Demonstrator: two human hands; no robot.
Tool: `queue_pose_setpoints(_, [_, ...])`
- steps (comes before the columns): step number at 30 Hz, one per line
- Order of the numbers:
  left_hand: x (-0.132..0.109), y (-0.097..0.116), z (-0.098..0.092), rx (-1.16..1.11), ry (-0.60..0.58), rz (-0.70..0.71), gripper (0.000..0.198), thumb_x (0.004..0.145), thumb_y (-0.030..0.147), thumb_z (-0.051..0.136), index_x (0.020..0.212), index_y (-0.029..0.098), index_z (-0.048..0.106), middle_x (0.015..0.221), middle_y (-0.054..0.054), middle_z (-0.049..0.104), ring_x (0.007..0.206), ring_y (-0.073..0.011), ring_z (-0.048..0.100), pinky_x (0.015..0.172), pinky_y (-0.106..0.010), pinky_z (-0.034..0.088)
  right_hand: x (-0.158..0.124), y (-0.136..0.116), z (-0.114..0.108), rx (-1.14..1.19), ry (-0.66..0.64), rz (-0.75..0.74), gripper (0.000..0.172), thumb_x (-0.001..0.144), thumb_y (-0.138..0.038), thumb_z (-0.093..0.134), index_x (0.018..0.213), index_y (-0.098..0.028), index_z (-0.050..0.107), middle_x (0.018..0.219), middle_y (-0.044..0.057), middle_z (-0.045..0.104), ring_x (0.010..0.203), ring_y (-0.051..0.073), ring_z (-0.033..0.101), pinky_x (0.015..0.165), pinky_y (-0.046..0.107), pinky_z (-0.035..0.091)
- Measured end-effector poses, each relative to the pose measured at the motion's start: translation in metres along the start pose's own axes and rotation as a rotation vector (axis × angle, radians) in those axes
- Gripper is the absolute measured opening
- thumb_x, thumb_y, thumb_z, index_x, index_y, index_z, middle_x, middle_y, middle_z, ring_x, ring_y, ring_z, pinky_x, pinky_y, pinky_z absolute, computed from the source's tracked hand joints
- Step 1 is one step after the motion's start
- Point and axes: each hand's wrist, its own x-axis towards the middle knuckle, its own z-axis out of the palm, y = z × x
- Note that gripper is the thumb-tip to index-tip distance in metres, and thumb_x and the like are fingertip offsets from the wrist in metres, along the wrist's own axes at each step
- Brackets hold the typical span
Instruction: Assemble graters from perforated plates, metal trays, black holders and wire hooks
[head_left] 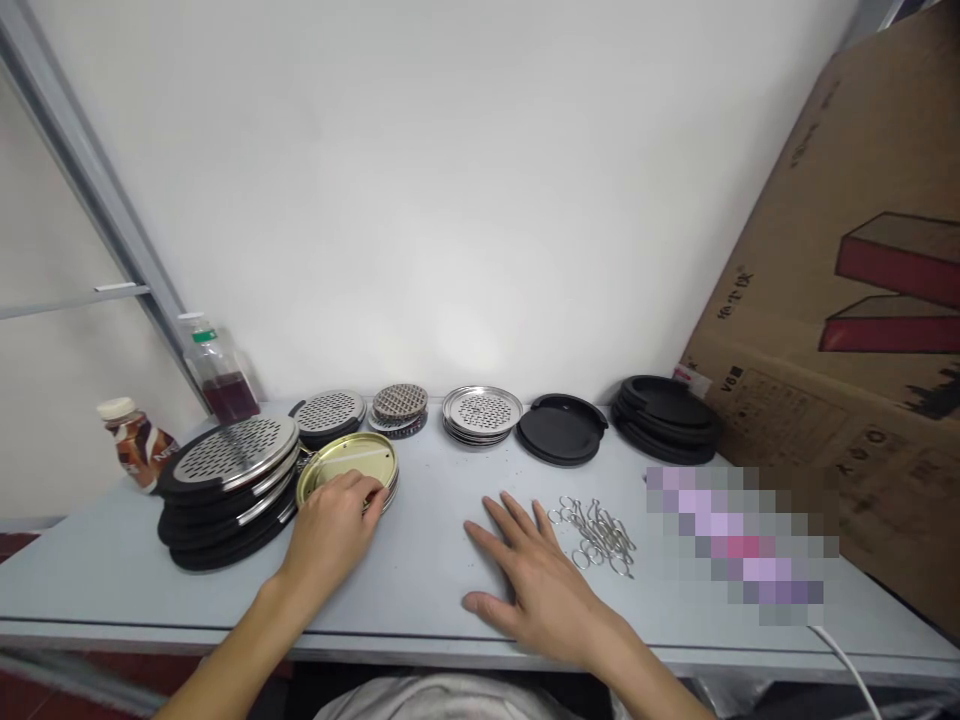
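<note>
My left hand [335,522] is closed at the near rim of a shallow gold metal lid [360,458], its fingers curled over the edge. That lid lies on top of a small stack of round metal pieces, partly hidden by the hand. My right hand [536,580] rests palm down on the table with fingers spread, holding nothing. Just right of it lies a loose pile of metal wire pins with ring ends [596,538]. Left of my left hand stands a tall stack of black round holders with slotted metal discs [232,455].
Along the wall are a holder with a perforated disc [330,412], brown patterned discs [400,402], stacked perforated metal plates [482,410], a black dish [562,430] and stacked black dishes [666,420]. Bottles [231,395] stand left. A cardboard box [840,400] and a blurred-out item [742,545] are right.
</note>
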Motion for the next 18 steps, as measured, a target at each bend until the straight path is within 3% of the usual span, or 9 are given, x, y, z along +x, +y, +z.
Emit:
queue_pose_setpoints(14, [0.012, -0.015, -0.010, -0.342, -0.026, -0.038, 0.025, 0.088, 0.034, 0.056, 0.079, 0.022, 0.076, 0.082, -0.005, 0.076, 0.076, -0.0227, 0.068, 0.071, -0.030, 0.046, 0.001, 0.000, 0.000, -0.006, -0.001, 0.000, 0.076, 0.088, -0.071, 0.044, 0.152, -0.032, 0.032, 0.163, 0.008, 0.017, 0.150, 0.036, 0.002, 0.118, 0.062, -0.001])
queue_pose_setpoints(18, [0.020, -0.020, -0.016, -0.253, 0.081, 0.015, 0.024, 0.089, 0.034, 0.055, 0.080, 0.021, 0.073, 0.079, -0.004, 0.073, 0.070, -0.0208, 0.066, 0.067, -0.028, 0.045, 0.000, 0.000, 0.000, -0.009, -0.002, 0.000, 0.077, 0.088, -0.071, 0.044, 0.152, -0.030, 0.031, 0.163, 0.007, 0.016, 0.150, 0.036, 0.001, 0.118, 0.061, -0.002])
